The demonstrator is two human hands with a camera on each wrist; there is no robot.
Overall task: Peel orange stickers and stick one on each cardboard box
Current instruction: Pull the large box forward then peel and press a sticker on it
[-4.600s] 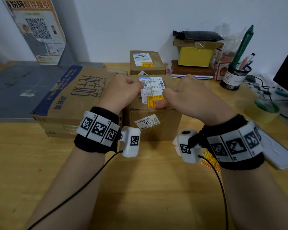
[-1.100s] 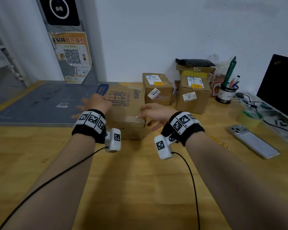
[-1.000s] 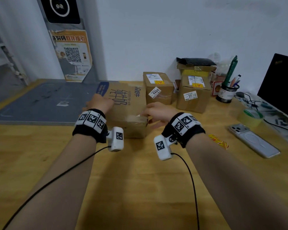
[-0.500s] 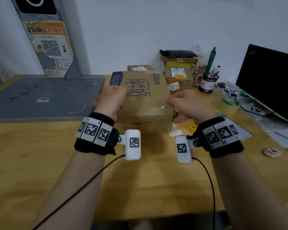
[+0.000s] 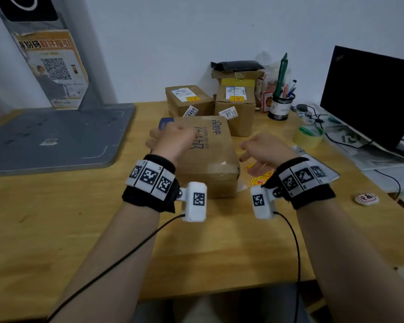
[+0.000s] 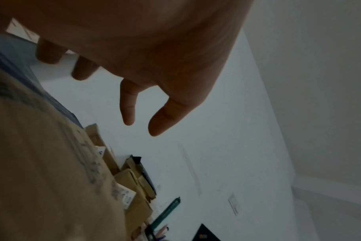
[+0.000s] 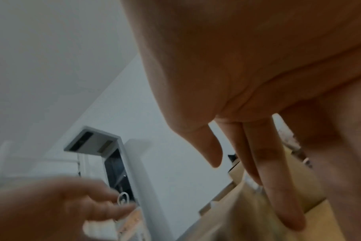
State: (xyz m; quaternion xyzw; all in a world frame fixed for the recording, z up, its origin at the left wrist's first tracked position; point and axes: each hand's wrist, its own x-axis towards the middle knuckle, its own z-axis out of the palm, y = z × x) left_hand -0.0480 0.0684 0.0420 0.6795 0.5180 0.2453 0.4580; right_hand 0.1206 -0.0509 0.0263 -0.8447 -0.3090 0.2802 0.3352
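A large cardboard box point(image 5: 211, 157) with blue print lies flat on the wooden table in front of me; I see no orange sticker on its top. My left hand point(image 5: 172, 139) hovers over its left side, fingers loose and holding nothing point(image 6: 132, 104). My right hand point(image 5: 262, 151) hangs just right of the box, fingers relaxed and empty point(image 7: 264, 146), above the orange sticker sheet point(image 5: 259, 177). Two smaller boxes stand behind, the left one point(image 5: 189, 104) and the right one point(image 5: 234, 113), each carrying an orange sticker point(image 5: 193, 99) point(image 5: 235, 98).
A grey mat point(image 5: 56, 136) covers the left of the table. On the right are a tape roll point(image 5: 308, 136), a pen cup point(image 5: 281, 108), a black monitor point(image 5: 371, 101), a phone point(image 5: 329, 171) under my right wrist, and a round badge point(image 5: 365, 198). A yellow box stack point(image 5: 237, 78) stands at the back.
Both hands held the large box up half a second ago; it now lies on the table nearer me, and both hands have let go and drawn back slightly.
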